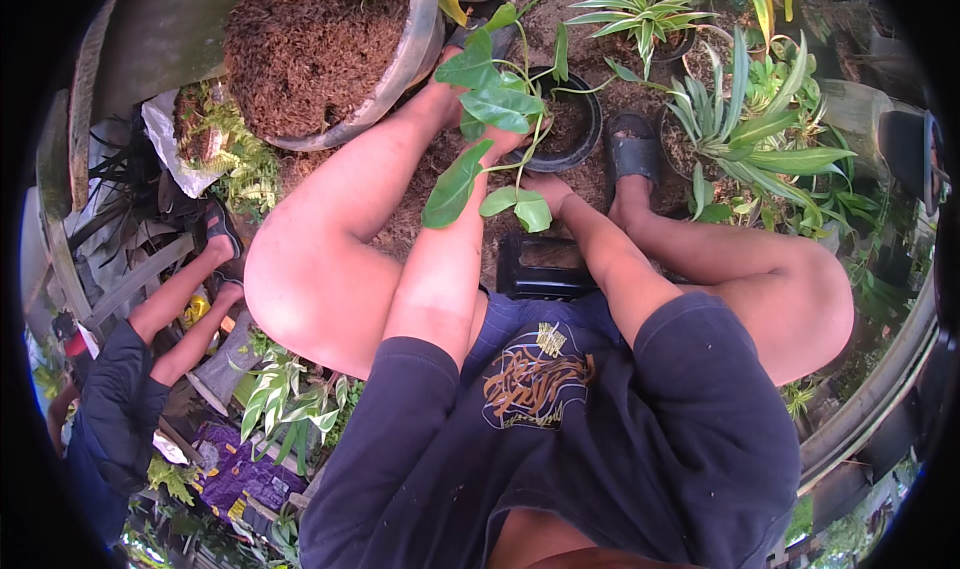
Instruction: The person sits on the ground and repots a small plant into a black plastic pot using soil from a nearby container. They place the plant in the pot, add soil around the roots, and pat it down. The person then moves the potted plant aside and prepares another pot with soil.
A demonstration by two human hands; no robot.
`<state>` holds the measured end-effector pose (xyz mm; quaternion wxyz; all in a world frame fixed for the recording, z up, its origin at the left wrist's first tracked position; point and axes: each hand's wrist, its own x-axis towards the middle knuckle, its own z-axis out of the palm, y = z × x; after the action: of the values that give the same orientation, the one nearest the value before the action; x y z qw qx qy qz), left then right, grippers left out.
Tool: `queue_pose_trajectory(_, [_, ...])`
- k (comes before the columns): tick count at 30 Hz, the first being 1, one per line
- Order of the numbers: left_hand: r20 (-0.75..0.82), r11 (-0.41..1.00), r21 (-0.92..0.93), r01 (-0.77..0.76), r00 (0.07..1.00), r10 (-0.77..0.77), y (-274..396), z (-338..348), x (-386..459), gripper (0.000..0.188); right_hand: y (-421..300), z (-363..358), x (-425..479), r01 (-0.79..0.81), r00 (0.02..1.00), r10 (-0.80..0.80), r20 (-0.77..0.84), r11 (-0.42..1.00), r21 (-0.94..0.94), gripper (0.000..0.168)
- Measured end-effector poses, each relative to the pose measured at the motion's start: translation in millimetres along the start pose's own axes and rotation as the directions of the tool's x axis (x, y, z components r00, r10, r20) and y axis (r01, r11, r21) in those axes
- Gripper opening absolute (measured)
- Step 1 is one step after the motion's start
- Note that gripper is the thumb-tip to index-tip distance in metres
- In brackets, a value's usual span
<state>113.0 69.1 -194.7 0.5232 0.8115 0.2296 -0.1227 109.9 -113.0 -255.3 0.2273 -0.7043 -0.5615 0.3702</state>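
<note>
A plant with broad green lobed leaves and long thin stems leans over a round black plastic pot. Dark soil shows inside the pot. My left hand is at the pot's left rim, its fingers closed about the base of the stems. Leaves partly cover that hand, and some hang across my left forearm. At the near side of the pot, just below the rim, is my right hand. Its fingertips are hidden, so I cannot tell whether it grips the pot.
A large tub of brown fibrous material stands at upper left. Potted striped-leaf plants and a rosette plant line the right. A black plastic stool sits below my arms. Another person's legs are at far left.
</note>
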Motion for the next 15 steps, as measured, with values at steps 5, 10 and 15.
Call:
queue_pose_trajectory(5, [0.084, 0.875, 0.451, -0.173, 0.985, 0.151, 11.1, -6.5, 10.1, 0.042, -2.5, -6.0, -8.2, -0.251, 0.963, 0.253, 0.094, 0.968, -0.034, 0.040])
queue_pose_trajectory(10, [0.040, 0.924, 0.353, -0.146, 0.989, 0.141, 7.3, 13.4, 18.3, 0.042, 15.9, -39.8, -16.8, -0.292, 0.864, 0.303, 0.402, 0.952, -0.090, 0.031])
queue_pose_trajectory(15, [-0.022, 0.963, 0.257, -0.078, 0.996, 0.086, -2.1, 23.3, -1.1, 0.042, -10.2, -145.3, -49.9, -0.566, 0.824, 0.413, 0.387, 0.618, 0.546, 0.038])
